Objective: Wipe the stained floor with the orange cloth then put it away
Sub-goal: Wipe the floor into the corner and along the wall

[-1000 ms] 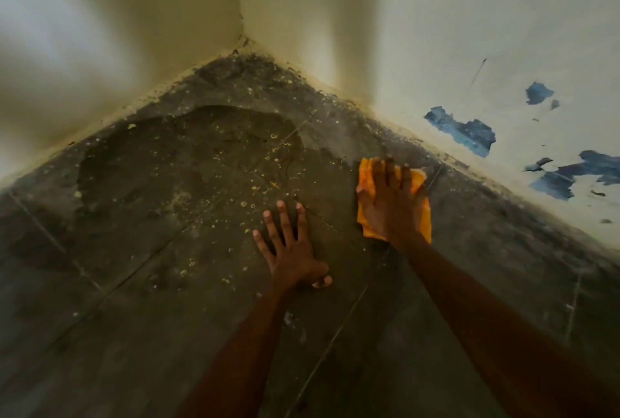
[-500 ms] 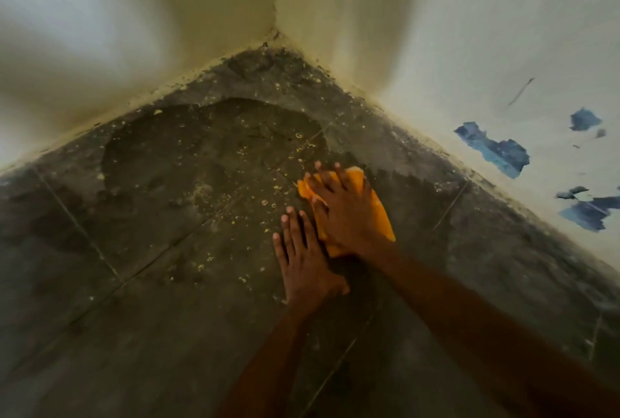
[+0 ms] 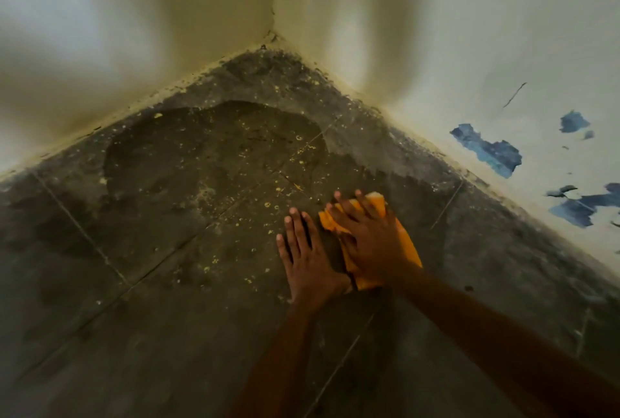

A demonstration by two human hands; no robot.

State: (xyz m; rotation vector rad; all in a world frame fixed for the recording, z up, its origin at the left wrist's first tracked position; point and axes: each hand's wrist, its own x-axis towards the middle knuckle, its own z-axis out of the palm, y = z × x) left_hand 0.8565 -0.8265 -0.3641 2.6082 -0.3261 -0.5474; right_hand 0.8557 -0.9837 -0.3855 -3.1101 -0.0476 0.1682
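The orange cloth lies flat on the dark tiled floor, and my right hand presses down on it with fingers spread. My left hand rests flat on the floor just left of the cloth, fingers apart, holding nothing. A wide dark wet stain with pale yellow specks spreads from the hands toward the room's corner.
Two pale walls meet in a corner ahead. The right wall has patches of peeled blue paint. Grime lines the foot of both walls. Tile joints cross the floor diagonally.
My right hand slid the cloth from near the right wall leftward until it lay beside my left hand. Over the last half second it has hardly moved. The view shifted slightly.
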